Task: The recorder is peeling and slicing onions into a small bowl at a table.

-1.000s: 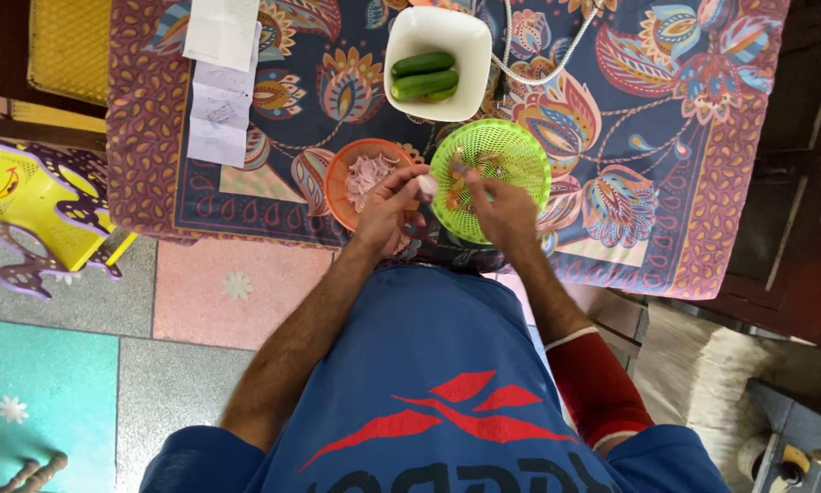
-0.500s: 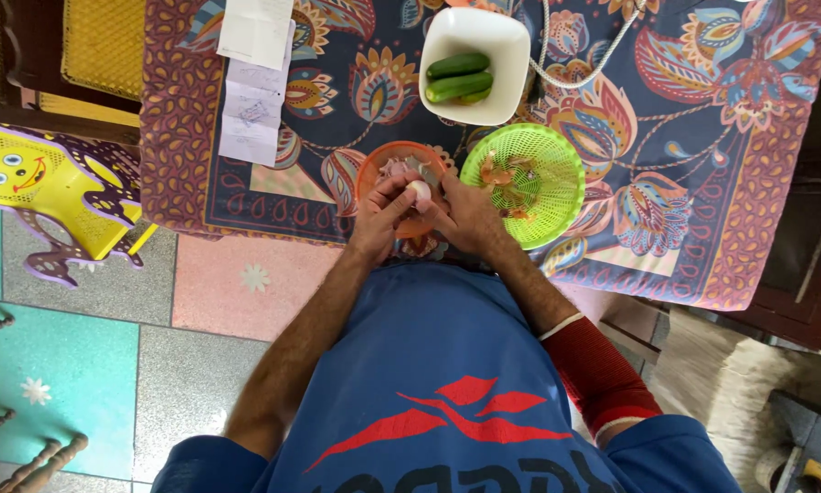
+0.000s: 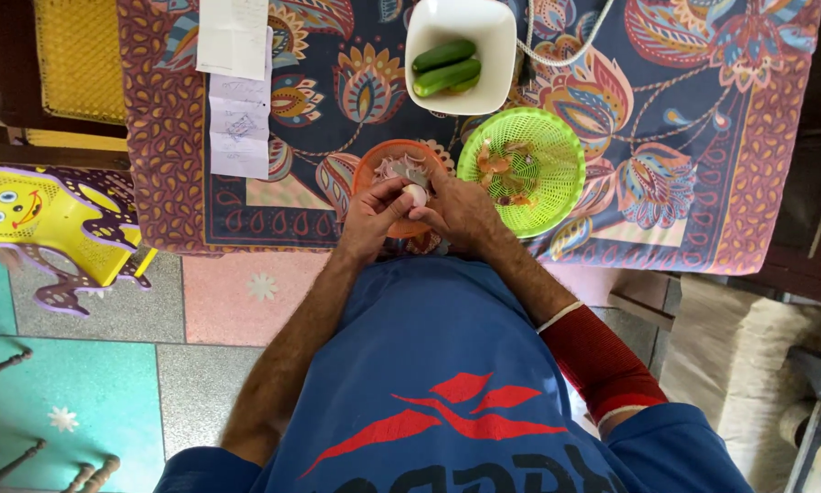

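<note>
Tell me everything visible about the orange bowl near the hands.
The orange bowl is small, round, plastic-looking, and sits upright on the patterned tablecloth, close beside the green mesh basket. It holds pale pinkish slices, with a greyish piece on top. The left hand and right hand cover its near rim, holding a small whitish bulb over it.

One head-worn camera looks almost straight down from above the person's chest, facing the near edge of the table [image 3: 191, 137]. It sits fairly high, taking in table, floor [image 3: 82, 365] and forearms.
</note>
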